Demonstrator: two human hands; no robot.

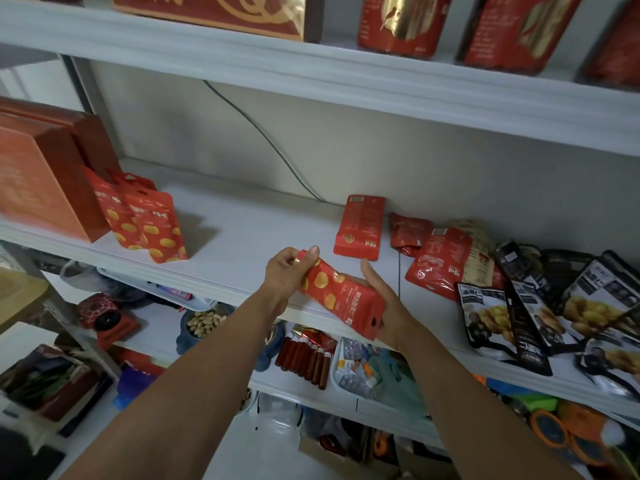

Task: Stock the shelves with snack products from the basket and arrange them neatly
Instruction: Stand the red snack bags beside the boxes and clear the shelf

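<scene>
both hands hold one red plastic snack pouch printed with yellow round kernels [337,296] in the air just in front of the middle white shelf board [256,230], tilted so its punched hang hole points down and to the right. the left hand [287,271] pinches the pouch's upper end between thumb and curled fingers. the right hand [386,306] cups the hang-hole end from beneath, fingers wrapped behind it and thumb raised. white chinese characters run along the pouch, too slanted to read with confidence. at the shelf's left end a cluster of matching red pouches [149,223] stands upright, touching a large orange-red gift box [45,188]; their fronts carry white chinese lettering that is blurred. near the back wall a flat red pouch lying back-side up [360,226] shows a small barcode label and fine print, illegible here. to its right lies a loose heap of red pouches [440,261], also back-side up, and beyond them a jumble of black pouches picturing yellow kernels [485,320] with white chinese label panels. a dark cable [263,133] hangs down the wall behind. the shelf above carries red and gold cartons [401,26], cut off by the frame. on the shelf below sit a bowl of peanuts [204,322], a row of dark red vials [304,355] and a white tray of blister packs [356,372].
</scene>
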